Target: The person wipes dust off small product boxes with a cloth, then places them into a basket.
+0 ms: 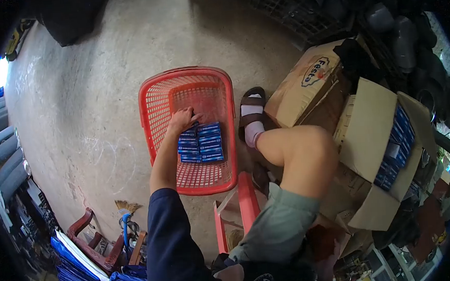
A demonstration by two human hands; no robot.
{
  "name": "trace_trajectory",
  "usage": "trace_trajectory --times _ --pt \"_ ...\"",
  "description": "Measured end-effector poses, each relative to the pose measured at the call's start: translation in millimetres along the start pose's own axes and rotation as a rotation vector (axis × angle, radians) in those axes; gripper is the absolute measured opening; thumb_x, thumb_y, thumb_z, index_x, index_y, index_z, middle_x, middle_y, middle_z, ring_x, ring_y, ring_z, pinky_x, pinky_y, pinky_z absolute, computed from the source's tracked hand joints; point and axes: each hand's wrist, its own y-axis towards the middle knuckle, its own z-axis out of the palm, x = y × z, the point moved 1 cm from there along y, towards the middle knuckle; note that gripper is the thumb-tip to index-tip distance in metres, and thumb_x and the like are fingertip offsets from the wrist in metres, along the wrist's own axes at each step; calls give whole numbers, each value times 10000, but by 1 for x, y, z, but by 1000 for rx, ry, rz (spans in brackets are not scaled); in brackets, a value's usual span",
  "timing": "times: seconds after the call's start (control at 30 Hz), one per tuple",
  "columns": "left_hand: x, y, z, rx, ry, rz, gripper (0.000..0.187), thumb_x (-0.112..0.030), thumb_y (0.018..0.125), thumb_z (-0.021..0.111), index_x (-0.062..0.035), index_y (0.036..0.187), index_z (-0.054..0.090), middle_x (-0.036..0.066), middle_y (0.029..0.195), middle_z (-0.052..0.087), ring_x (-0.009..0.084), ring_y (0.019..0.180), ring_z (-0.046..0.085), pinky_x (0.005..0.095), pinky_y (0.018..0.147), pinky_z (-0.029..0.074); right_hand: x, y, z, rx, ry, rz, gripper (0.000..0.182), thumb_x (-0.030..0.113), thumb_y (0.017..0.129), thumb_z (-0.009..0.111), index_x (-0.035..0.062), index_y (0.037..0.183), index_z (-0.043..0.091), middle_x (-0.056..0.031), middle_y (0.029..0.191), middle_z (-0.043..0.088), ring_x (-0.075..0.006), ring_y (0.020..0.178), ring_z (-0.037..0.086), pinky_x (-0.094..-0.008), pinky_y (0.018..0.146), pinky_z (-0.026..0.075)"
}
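Red basket: it stands on the concrete floor [104, 106], and its rim [142, 107] is red also.
Blue boxes: these small boxes [210, 144] lie inside the basket, in two columns side by side, toward its near end.
Left hand: this hand [184, 119] is inside the basket, at the far end of the blue boxes, with the fingers bent down; if they hold a box, I cannot tell.
Right hand: I cannot make it out, so its grip I cannot tell.
Sandaled foot: it [252, 110] is just to the right of the basket.
Open carton: it [369, 131] is well apart from the basket, on its right, with more blue packets [395, 153] inside.
Red stool: it [248, 203] is at the basket's near right corner.
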Motion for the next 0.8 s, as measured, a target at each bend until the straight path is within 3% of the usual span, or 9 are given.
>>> trace_trajectory --times 0.2,0.4,0.5,0.6,0.7,0.8 --pt "9 28 36 -101 141 100 520 -536 967 471 -73 1160 607 138 1206 614 320 1238 521 566 929 476 0 11 -23 3 -81 83 497 376 988 449 4 1302 551 -143 1188 646 -289 1096 613 -405 972 483" --pt "36 14 59 32 101 102 413 -400 952 517 -60 1152 638 148 1196 616 327 1206 551 544 944 480 -5 21 -13 45 -238 144 449 365 990 446 24 1245 587 -125 1126 648 -277 1042 614 -405 938 495" --pt "32 10 46 44 -241 11 396 -368 924 543 -75 1163 661 163 1272 591 358 1224 542 543 957 477 3 18 19 141 1 220 421 359 997 439 37 1217 598 -113 1095 641 -276 1009 611 -409 917 501" --pt "29 7 44 -57 -323 -44 399 -356 908 556 -92 1182 676 180 1264 617 361 1245 530 566 969 461 11 13 59 12 19 220 412 354 1000 430 42 1210 600 -108 1101 636 -281 1006 611 -418 915 501" --pt "-3 -14 34 -586 -79 -155 391 -367 919 534 -94 1136 710 172 1148 686 328 1225 549 554 1022 414 12 22 53 158 29 186 455 372 1001 410 40 1263 578 -114 1170 625 -297 1074 602 -427 955 491" --pt "5 -14 45 -294 -104 -353 415 -413 926 530 -104 1122 725 155 1178 683 305 1216 549 519 1070 360 3 31 30 154 72 194 510 396 1003 391 36 1332 540 -118 1254 603 -306 1161 577 -437 1011 468"
